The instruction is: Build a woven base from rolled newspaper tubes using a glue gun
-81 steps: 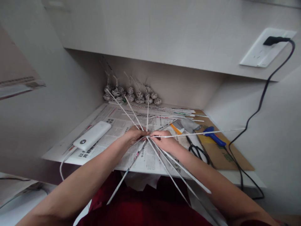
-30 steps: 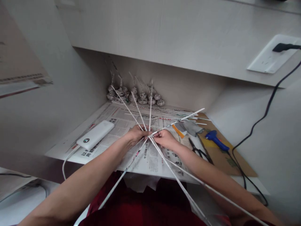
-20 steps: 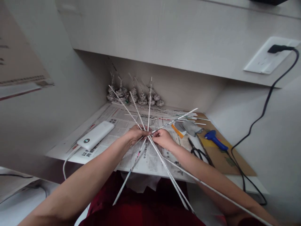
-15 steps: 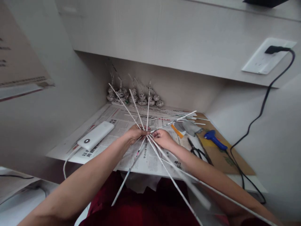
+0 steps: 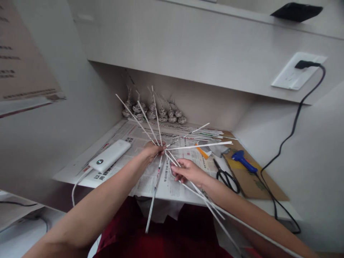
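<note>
Several thin white rolled-paper sticks (image 5: 146, 120) fan out like spokes from one crossing point above the newspaper. My left hand (image 5: 154, 149) is closed on that crossing, thumb on top. Toward me and to the right, my right hand (image 5: 185, 170) has its fingers closed around one or more of the paper sticks that run down past my forearm; exactly how many it grips is hidden. One long paper stick (image 5: 252, 227) trails along the right forearm toward the lower right. Another paper stick (image 5: 152, 206) points down toward my lap.
Newspaper (image 5: 139, 168) covers the table. A white power bank (image 5: 113, 154) lies left; black scissors (image 5: 227, 177), a blue glue gun (image 5: 244, 161) and cardboard (image 5: 260, 184) lie right. Woven gourd shapes (image 5: 162, 115) line the back, near loose paper sticks (image 5: 206, 132). A black cable (image 5: 294, 125) hangs right.
My right hand has moved from the crossing toward me and slightly right. The spokes have turned counterclockwise, and one stick now points right. My left hand keeps its hold, slightly further left.
</note>
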Demonstrator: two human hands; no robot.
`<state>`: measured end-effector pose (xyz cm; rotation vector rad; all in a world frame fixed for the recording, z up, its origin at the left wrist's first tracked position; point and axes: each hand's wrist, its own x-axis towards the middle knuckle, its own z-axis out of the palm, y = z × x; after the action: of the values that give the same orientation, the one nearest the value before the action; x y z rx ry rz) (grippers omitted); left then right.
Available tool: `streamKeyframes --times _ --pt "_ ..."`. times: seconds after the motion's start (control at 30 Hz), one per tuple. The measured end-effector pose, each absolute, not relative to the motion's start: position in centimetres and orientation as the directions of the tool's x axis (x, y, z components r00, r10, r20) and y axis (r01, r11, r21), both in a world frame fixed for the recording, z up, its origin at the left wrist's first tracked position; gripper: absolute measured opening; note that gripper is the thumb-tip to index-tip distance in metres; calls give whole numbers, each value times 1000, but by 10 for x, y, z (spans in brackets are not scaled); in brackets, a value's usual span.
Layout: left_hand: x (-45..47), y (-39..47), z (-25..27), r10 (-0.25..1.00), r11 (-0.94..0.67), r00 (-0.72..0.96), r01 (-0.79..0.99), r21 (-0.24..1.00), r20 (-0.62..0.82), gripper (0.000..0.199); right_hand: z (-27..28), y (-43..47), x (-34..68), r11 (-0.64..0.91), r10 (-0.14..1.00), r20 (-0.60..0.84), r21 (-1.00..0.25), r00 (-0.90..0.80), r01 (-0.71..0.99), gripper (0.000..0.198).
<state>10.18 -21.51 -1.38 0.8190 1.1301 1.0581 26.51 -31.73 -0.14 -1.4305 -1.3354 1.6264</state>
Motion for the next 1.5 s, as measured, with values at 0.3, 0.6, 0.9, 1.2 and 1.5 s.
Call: streamKeyframes --times 0.3,0.6,0.9,1.2,1.5 --pt "96 -198 -13 960 253 -41 -292 922 -276 21 -4 -421 315 -146 930 -294 -845 -220 514 24" --pt "106 -196 -10 945 247 -97 -414 876 -312 23 63 -403 384 -78 811 -525 -535 -258 841 29" --pt "124 -192 33 910 112 -224 -677 728 -348 23 116 -350 299 252 955 34 -613 -294 749 40" --pt "156 -219 15 892 96 -171 -832 546 -418 17 51 -264 269 137 961 265 -189 -83 973 54" --pt "155 -235 -1 907 143 -85 -860 490 -413 19 15 -223 262 53 996 83 -795 21 604 31"
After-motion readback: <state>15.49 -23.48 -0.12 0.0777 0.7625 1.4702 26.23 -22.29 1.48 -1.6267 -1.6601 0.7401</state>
